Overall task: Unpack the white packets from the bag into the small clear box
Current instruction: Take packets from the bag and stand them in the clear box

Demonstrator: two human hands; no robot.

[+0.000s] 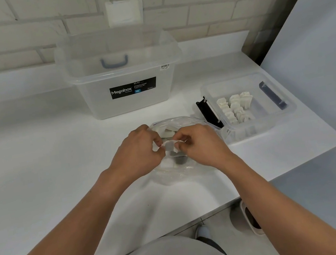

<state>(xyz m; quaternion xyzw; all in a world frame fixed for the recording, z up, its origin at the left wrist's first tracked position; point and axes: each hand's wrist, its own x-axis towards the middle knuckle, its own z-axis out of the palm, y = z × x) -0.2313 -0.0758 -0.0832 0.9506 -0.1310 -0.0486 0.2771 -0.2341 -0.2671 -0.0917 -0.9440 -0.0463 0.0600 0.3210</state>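
**Item: one packet, mid-transfer, bag to box**

Nearest: a person in a grey top is standing at the white counter (36,171), both forearms reaching forward.

Hands: the left hand (138,152) and the right hand (201,144) are meeting over the bag. Each is pinching one edge of a small flat white packet (171,144) with curled fingertips, and neither hand is carrying anything else.

Beneath: the crumpled clear plastic bag (183,169) is lying on the counter with its mouth turned away from the person. More loose white packets (169,132) are showing inside it.

Right, just beyond the bag: the small clear plastic box (282,112) is sitting open, touching or nearly touching the bag. The stored white packets (235,107) are standing on edge in rows on its left side, leaving the right side free. A black clip-like piece (206,112) is leaning at its left wall.

Far: a large clear lidded storage tub with a black label (123,79) is standing against the pale brick wall (14,37).

Handling note: the step is probably going best if the right hand takes the packet alone while the left is steadying the bag mouth. The packet should be going in upright, against the last row, so the rows are not toppling.
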